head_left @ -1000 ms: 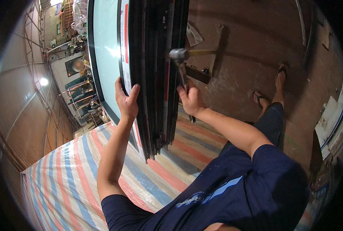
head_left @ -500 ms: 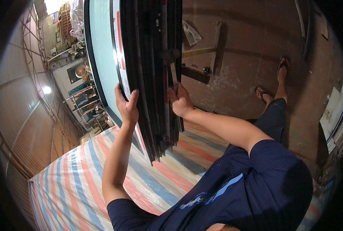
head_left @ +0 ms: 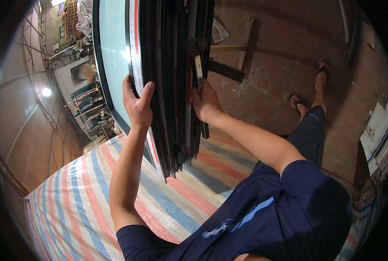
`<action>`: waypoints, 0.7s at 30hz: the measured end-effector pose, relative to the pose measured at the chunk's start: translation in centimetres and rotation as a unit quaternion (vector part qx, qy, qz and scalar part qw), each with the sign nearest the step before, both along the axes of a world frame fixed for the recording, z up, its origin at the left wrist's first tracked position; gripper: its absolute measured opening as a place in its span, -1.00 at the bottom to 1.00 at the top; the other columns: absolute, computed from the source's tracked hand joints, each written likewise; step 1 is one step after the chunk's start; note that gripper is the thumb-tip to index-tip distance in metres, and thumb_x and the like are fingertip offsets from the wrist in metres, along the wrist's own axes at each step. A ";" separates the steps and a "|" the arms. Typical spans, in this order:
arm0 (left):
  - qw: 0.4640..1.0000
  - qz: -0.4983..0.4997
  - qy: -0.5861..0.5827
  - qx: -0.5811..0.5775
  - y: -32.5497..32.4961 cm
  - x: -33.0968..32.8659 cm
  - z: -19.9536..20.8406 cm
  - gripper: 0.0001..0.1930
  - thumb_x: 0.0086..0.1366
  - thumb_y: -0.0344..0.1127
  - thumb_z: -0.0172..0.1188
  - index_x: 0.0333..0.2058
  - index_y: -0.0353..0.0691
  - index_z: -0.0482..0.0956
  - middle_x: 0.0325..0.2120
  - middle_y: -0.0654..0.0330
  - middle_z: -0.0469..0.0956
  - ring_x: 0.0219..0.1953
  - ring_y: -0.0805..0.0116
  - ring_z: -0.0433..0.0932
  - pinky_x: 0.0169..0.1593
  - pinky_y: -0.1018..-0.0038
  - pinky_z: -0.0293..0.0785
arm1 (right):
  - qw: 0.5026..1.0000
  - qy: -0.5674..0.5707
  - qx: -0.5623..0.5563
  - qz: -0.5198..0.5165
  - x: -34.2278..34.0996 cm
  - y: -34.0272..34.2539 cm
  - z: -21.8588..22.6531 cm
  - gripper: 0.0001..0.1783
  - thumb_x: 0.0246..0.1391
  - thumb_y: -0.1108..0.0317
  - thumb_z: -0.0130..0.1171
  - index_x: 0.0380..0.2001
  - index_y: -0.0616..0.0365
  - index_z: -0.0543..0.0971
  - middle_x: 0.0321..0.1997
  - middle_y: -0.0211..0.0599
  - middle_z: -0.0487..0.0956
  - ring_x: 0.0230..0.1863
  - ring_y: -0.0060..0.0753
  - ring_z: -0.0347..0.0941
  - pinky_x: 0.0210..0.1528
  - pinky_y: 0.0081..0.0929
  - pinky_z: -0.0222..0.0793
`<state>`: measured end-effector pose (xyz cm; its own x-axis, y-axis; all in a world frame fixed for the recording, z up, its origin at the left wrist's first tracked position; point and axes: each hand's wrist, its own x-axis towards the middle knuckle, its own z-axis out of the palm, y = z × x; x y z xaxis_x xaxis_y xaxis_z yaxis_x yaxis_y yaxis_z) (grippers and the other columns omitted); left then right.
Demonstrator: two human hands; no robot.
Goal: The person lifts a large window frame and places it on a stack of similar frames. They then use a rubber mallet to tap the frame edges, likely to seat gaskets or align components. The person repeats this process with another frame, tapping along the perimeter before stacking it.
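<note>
While the left hand [head_left: 137,104] straddles the edge of the long, black, many-grooved, metal-looking frame [head_left: 170,87], thumb and fingers clamped on it from either side of the narrow white-and-red strip [head_left: 136,65], the right hand [head_left: 207,103] is closed round the pale handle of the dark-headed hammer [head_left: 198,66]; the hammer's head lies over the frame's right-hand part, though whether it touches cannot be told; the frame reaches from the top of the view down over the red, white and blue striped plastic sheet [head_left: 181,204], with the pale green glass pane [head_left: 115,56] to its left and the brown floor [head_left: 285,61] to its right; good handling here probably means bracing the frame firmly, keeping the left thumb outside the hammer's path, and making any taps short, square to the profile and well away from the glass.
</note>
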<state>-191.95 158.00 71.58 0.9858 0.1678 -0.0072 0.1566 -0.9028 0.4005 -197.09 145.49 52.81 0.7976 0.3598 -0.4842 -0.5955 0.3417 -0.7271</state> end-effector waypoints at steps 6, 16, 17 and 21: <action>1.000 0.009 -0.017 0.012 -0.4 0.2 -0.1 -0.17 0.39 0.08 0.52 0.32 -0.54 0.46 0.06 -0.08 0.65 0.11 0.16 0.60 0.29 0.27 0.48 | 0.998 -0.014 0.047 -0.043 -0.8 0.7 -0.4 -0.71 0.58 0.25 0.22 -0.02 0.23 0.39 -0.30 -0.09 0.60 -0.53 -0.26 0.56 -0.46 -0.14 0.49; 0.998 0.018 -0.040 0.046 0.2 -0.2 -0.1 -0.10 0.30 0.18 0.56 0.28 -0.56 0.52 0.05 -0.18 0.68 0.11 0.06 0.64 0.30 0.23 0.50 | 0.980 -0.129 0.029 -0.148 -1.1 -5.4 -1.4 -0.63 0.62 0.29 0.15 0.29 0.18 0.34 -0.20 -0.32 0.53 -0.40 -0.52 0.50 -0.34 -0.41 0.51; 0.997 0.020 -0.045 0.063 0.3 -0.4 -0.1 -0.09 0.30 0.20 0.56 0.27 -0.56 0.53 0.05 -0.19 0.68 0.11 0.04 0.64 0.30 0.23 0.50 | 0.982 -0.115 0.051 -0.144 -0.9 -6.5 -0.9 -0.66 0.63 0.28 0.15 0.25 0.17 0.35 -0.21 -0.35 0.52 -0.43 -0.53 0.47 -0.33 -0.40 0.52; 0.995 0.020 -0.059 0.079 0.8 -0.6 -0.3 0.00 0.29 0.25 0.55 0.33 -0.62 0.52 0.10 -0.32 0.69 0.20 -0.06 0.67 0.36 0.21 0.50 | 0.946 -0.075 0.198 -0.245 -1.4 -9.1 1.4 -0.60 0.66 -0.06 0.10 -0.02 0.06 0.38 -0.42 -0.50 0.42 -0.53 -0.63 0.37 -0.46 -0.42 0.47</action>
